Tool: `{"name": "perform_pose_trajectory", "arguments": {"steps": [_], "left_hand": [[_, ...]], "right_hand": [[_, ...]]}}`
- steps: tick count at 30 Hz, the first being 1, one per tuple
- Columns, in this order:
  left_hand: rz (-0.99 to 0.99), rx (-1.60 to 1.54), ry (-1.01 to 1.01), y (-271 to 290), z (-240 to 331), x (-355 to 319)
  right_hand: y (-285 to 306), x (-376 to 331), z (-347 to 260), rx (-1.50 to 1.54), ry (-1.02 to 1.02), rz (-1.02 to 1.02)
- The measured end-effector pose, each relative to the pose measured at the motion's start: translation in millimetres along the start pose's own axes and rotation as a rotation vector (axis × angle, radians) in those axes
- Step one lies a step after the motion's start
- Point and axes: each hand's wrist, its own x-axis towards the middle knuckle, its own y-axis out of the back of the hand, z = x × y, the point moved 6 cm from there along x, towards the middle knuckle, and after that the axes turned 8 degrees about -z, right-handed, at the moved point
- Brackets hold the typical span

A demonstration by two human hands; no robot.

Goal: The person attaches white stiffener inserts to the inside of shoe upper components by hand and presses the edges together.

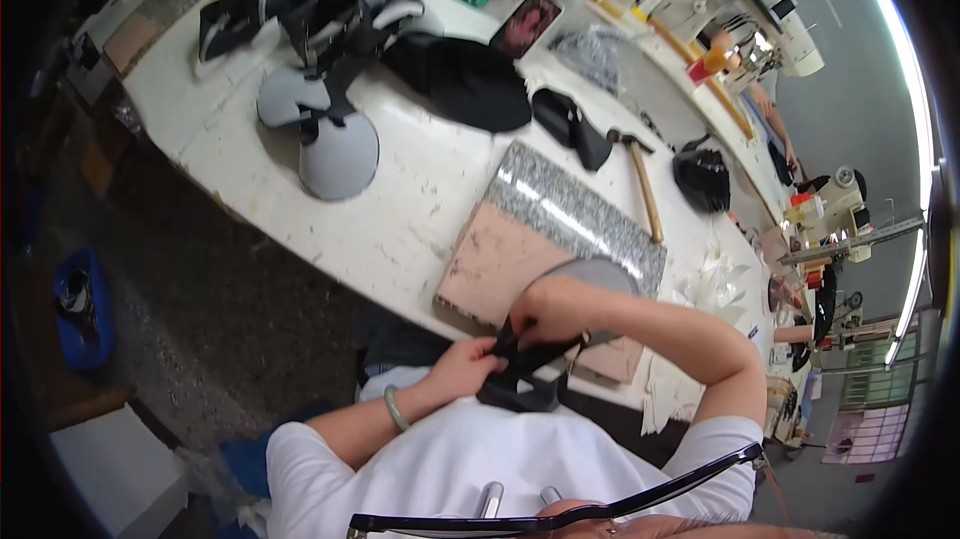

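At the table's near edge my left hand [465, 367], with a pale green bangle on its wrist, pinches the edge of a black fabric piece [530, 379]. My right hand [555, 307] reaches across from the right, its fingers bent down and closed on the same piece; its fingertips are partly hidden. Part of the piece hangs in front of my white shirt. Beyond the right hand a rounded grey panel [605, 277] lies over the pinkish board [500, 257]; whether it joins the black fabric is hidden. The board rests against a speckled stone slab [560, 204].
A hammer [642, 184] lies right of the slab. Grey rounded pieces [340, 157], black fabric pieces [460, 81] and a phone [526, 24] lie farther back. White scraps [718, 284] are at the right. A sewing machine [770, 9] and another person's arm [775, 119] show beyond.
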Motion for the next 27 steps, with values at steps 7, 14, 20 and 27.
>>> {"name": "perform_pose_trajectory", "arguments": {"steps": [7,14,20,27], "left_hand": [[0.009,-0.041,0.075,5.9,-5.8,-1.4],[0.0,0.009,0.085,4.8,-4.1,-3.6],[-0.008,-0.005,0.035,1.5,0.6,0.4],[0.021,0.016,0.152,1.8,13.5,5.6]], "right_hand": [[1.6,16.7,9.4,-0.052,-0.049,-0.021],[-3.1,26.6,6.7,-0.12,-0.117,-0.073],[-0.7,28.1,4.4,-0.219,-0.164,-0.076],[10.2,22.4,3.6,-0.192,-0.201,-0.105]]}}
